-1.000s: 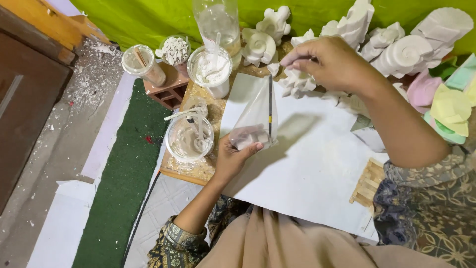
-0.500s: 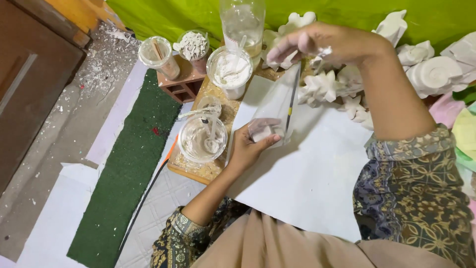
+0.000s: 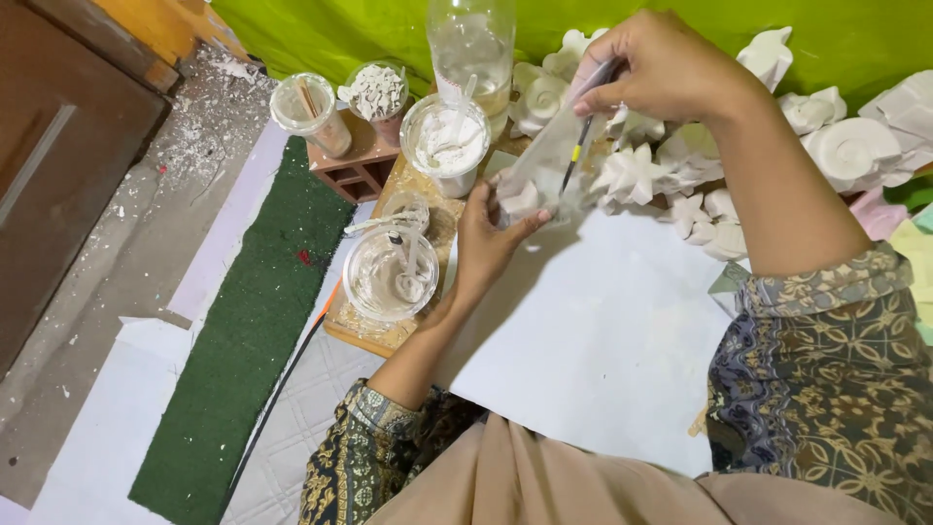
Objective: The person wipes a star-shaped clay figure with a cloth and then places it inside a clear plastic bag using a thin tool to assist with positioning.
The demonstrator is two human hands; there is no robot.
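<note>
A clear plastic bottle [image 3: 473,44] stands at the top centre against the green backdrop, wearing a pale label band; no signs or screens.

Hands [image 3: 486,238] lifted the bag [image 3: 544,170] (slightly).

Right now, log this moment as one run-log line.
left hand: holds clear mould from below | right hand: grips thin stick, tip at mould | nearby: plaster cup, white figurines, white sheet

Green mat [image 3: 243,331], perhaps plaster-filled cups [image 3: 392,275]
</note>
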